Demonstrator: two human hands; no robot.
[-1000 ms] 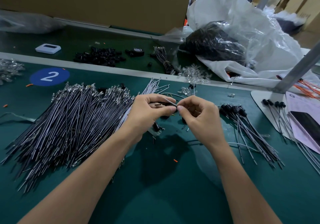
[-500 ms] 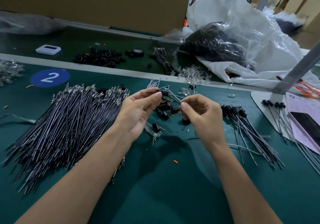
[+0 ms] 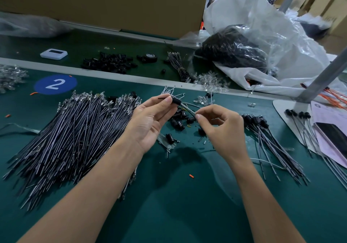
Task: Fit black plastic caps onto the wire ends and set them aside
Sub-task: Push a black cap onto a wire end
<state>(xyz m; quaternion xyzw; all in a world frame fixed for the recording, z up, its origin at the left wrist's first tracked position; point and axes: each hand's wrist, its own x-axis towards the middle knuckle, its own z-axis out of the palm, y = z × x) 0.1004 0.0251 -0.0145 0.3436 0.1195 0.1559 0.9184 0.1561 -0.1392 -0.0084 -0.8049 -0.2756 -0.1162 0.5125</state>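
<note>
Left hand (image 3: 148, 124) grip pinching a black cap (image 3: 176, 100) above mid desk (image 3: 178, 205), right hand (image 3: 223, 128) grip pinching the wire (image 3: 190, 111) leading to it, uncapped wires (image 3: 75, 133) at 9 o'clock, capped wires (image 3: 272, 141) at 3 o'clock, blue disc (image 3: 55, 84) reading "2" at 10 o'clock

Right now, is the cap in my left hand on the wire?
On: the wire pinched by the right hand runs into the cap.
</note>
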